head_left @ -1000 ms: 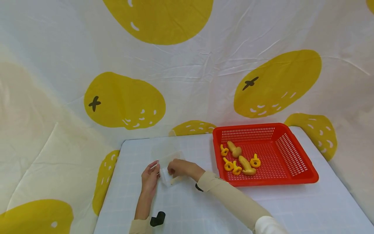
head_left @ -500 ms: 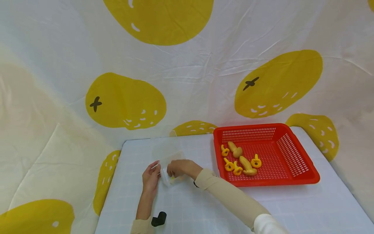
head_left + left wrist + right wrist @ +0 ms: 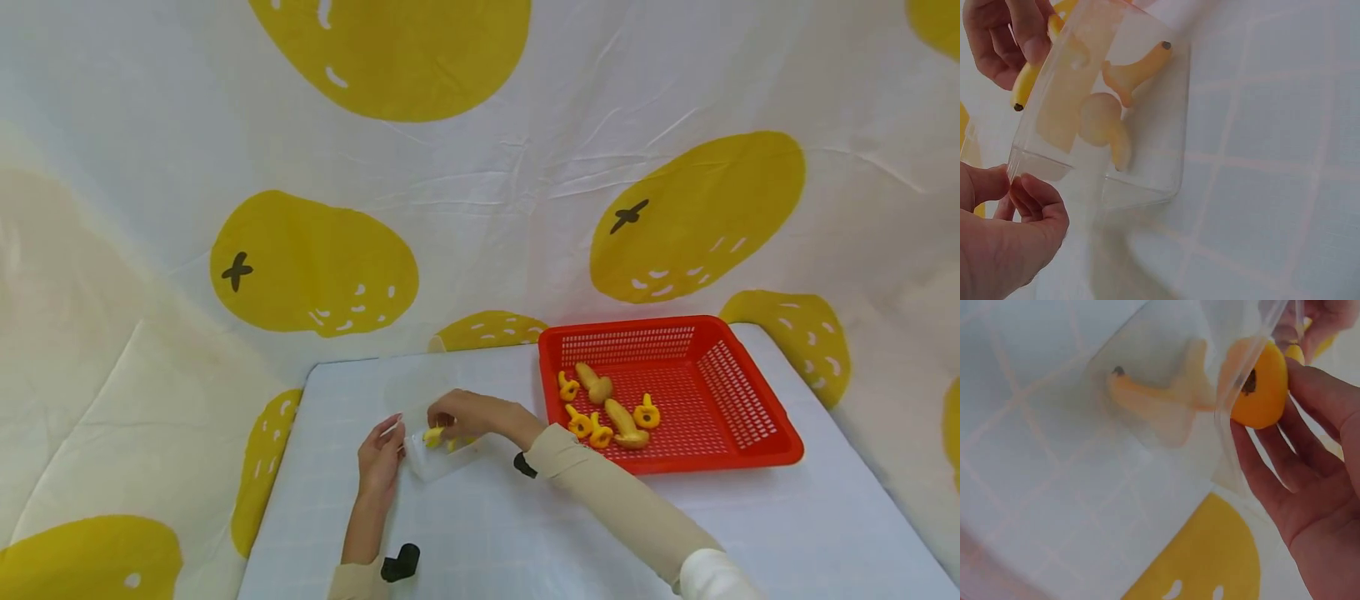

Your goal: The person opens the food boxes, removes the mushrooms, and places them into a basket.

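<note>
Mushroom (image 3: 1270, 387), dark centre (image 3: 1249, 382) visible only from right wrist, is pinched by right hand (image 3: 467, 412), box (image 3: 1142, 190) by left hand (image 3: 379, 457).

Colouring: nearest mushroom-shaped piece (image 3: 1266, 384), orange-yellow with dark centre; container (image 3: 1166, 137), clear and transparent; basket (image 3: 675, 463), red; small basket pieces (image 3: 642, 412), bright yellow; larger basket pieces (image 3: 626, 427), tan; counter (image 3: 480, 533), white with faint pinkish checks; backdrop cloth (image 3: 487, 167), white with mustard-yellow fruit print, white dashes and dark crosses; sleeve (image 3: 630, 504), beige

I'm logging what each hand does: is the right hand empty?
No, the right wrist view shows the right hand holding a yellow piece beside the clear bag.
</note>
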A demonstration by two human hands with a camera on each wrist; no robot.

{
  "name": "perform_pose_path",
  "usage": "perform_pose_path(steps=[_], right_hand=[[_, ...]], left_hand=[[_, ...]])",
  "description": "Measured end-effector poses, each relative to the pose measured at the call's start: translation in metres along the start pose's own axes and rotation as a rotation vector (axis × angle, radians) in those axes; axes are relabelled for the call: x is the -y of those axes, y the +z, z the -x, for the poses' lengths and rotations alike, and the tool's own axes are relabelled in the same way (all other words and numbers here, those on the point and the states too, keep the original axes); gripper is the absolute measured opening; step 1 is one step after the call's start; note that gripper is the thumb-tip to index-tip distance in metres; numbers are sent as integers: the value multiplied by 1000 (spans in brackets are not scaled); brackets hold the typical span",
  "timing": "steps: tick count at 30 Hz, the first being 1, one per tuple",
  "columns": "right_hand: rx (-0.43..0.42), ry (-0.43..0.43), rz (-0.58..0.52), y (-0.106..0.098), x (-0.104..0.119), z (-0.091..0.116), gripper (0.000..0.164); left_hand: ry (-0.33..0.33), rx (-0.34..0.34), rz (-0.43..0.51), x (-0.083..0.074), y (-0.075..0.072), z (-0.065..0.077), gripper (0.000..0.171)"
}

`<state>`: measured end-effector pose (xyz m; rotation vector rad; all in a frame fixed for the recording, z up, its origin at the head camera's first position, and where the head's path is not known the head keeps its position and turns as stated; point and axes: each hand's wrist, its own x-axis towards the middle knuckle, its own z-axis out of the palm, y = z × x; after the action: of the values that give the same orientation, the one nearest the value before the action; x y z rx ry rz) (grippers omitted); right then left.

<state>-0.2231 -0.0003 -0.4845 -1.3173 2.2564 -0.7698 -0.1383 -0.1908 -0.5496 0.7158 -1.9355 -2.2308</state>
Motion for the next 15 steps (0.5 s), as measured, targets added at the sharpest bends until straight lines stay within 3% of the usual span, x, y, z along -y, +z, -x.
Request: perform_pose_path(steps=[7,15], right_hand=[[-103,6,-139,-11,-11,15,14],[-216,87,-329,-25,-25,43,19]], left_hand=[[-11,-4,-17,-2,0,0,42],[-19,13,-31,-1,-1,0,42]])
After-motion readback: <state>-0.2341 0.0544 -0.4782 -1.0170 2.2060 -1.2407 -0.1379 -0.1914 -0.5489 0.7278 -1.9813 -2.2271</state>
